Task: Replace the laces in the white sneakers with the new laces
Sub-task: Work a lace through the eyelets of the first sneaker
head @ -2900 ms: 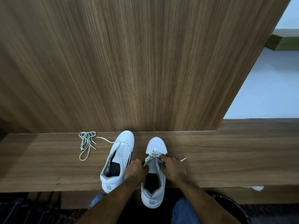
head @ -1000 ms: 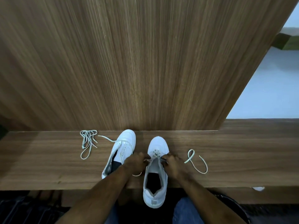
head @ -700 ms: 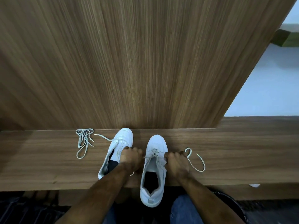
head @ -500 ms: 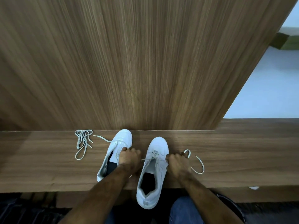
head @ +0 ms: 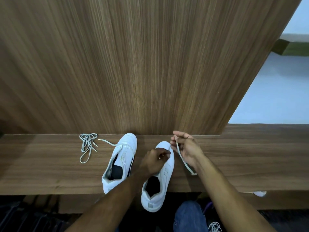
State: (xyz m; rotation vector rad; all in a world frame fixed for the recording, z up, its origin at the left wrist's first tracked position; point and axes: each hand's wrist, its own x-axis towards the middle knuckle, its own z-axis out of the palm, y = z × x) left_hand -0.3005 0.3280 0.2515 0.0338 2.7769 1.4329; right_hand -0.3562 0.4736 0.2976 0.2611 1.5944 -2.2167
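Note:
Two white sneakers stand on a wooden shelf (head: pixel 242 156). The left sneaker (head: pixel 120 163) has a lace end trailing from its toe. On the right sneaker (head: pixel 160 183), whose heel overhangs the shelf edge, my left hand (head: pixel 155 162) grips the eyelet area with curled fingers. Raised beyond its toe, my right hand (head: pixel 187 149) pinches the tip of a white lace (head: pixel 184 160). That lace hangs down in a long strand to the shelf. A loose bundle of laces (head: pixel 87 146) lies left of the sneakers.
A tall wooden panel (head: pixel 133 64) rises right behind the shelf. My blue-jeaned knee (head: pixel 189 215) is below the shelf, with another pale lace (head: pixel 214 227) beside it. A small white scrap (head: pixel 260 193) sits at the shelf's front edge on the right.
My right hand has lifted from beside the right sneaker to above its toe, drawing the lace up. My left hand shifted from between the sneakers onto the right sneaker.

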